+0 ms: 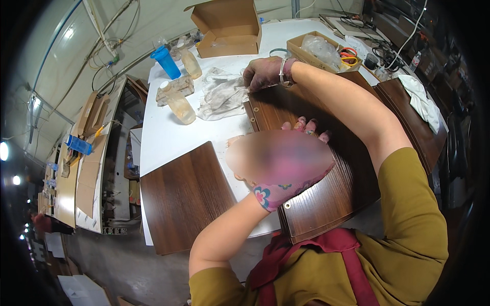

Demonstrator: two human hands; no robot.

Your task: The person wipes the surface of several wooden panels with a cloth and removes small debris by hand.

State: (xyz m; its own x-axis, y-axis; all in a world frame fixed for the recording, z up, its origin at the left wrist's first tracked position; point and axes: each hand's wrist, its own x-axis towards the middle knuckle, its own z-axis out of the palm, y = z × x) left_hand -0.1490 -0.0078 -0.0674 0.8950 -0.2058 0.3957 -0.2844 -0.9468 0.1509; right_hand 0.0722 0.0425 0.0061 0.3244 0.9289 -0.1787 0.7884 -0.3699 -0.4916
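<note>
A stack of dark brown wood-grain panels [352, 176] lies in front of me, with small round brass-coloured fittings along its left edge. My left hand [293, 189], in a pink flower-patterned glove, lies over the top panel with its fingertips spread. A blurred patch covers the middle of that hand and whatever is around it. At the far left corner of the panel, my right hand [268, 74] is closed in a stained, dark pinkish glove, its fingers curled at the edge. A crumpled white rag [223, 97] lies against those fingers.
Another brown panel [186, 199] lies at the left on the white table [158, 130]. Further panels [416, 135] with a white cloth [421, 102] are at the right. Behind stand a blue cup [166, 62], cloudy bottles [181, 108], an open cardboard box [229, 46] and a tray [301, 51] with scissors.
</note>
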